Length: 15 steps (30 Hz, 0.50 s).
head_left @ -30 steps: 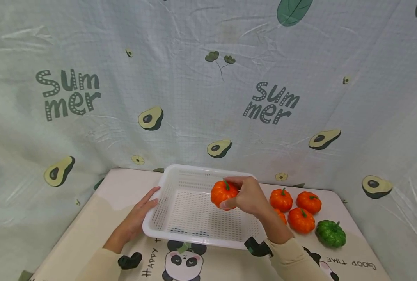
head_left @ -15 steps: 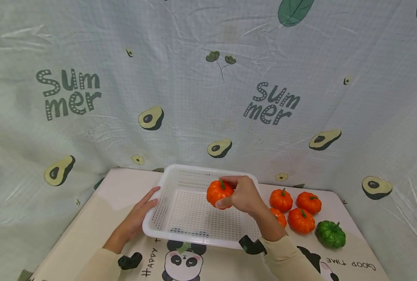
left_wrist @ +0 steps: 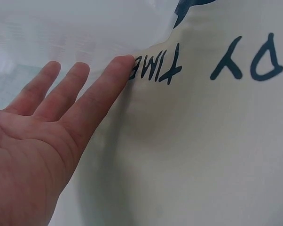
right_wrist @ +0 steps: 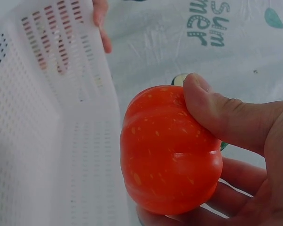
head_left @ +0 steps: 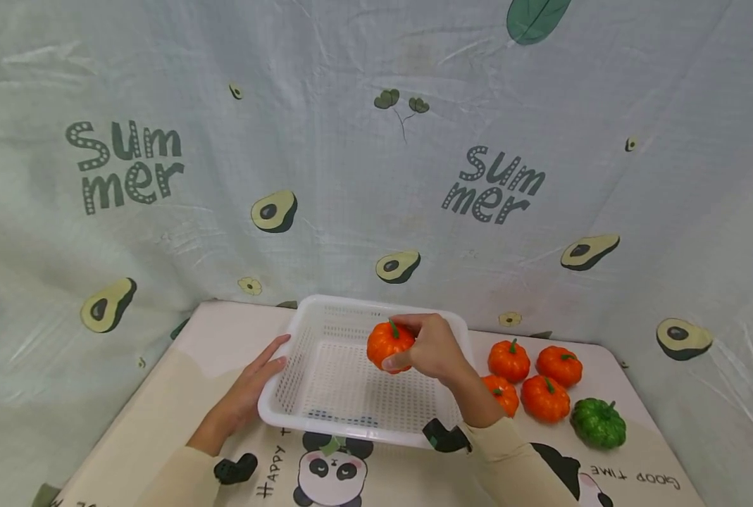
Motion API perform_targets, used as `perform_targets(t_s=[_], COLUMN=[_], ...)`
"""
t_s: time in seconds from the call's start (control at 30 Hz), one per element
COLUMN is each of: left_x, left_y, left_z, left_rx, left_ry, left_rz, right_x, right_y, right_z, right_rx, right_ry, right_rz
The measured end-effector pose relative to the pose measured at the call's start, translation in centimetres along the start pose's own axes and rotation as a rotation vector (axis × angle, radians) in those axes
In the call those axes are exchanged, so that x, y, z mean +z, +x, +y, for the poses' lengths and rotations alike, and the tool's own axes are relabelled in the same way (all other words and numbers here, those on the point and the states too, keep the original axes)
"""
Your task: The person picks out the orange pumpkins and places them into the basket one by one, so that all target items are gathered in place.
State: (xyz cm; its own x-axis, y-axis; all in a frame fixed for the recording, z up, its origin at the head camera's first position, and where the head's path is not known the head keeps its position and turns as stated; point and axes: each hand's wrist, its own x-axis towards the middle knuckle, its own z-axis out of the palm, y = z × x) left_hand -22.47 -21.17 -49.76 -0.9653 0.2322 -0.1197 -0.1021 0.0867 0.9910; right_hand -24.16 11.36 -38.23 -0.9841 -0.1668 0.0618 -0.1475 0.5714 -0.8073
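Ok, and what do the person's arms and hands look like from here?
The left hand and right hand are both bare, without gloves. The left sleeve and right sleeve are plain pale beige. Each arm has a small black device near the wrist, the left device rounded, the right device showing a dark green patch.

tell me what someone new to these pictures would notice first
Probably the bright orange pumpkin, held by the right hand over the white basket. To the basket's right sit four more orange pumpkins and a green one. Behind, a pale sheet printed with avocados fills most of the head view.
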Motion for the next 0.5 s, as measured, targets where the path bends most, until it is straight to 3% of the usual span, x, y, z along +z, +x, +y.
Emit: perform_targets(t_s=[0.5], left_x=[0.0], left_y=[-0.1], left_z=[0.1], left_rx=[0.005], left_ry=[-0.015], left_rz=[-0.009], right_x=[1.0], right_y=[1.2], right_z=[-0.4], right_rx=[-0.01], right_ry=[0.053], right_rz=[0.003])
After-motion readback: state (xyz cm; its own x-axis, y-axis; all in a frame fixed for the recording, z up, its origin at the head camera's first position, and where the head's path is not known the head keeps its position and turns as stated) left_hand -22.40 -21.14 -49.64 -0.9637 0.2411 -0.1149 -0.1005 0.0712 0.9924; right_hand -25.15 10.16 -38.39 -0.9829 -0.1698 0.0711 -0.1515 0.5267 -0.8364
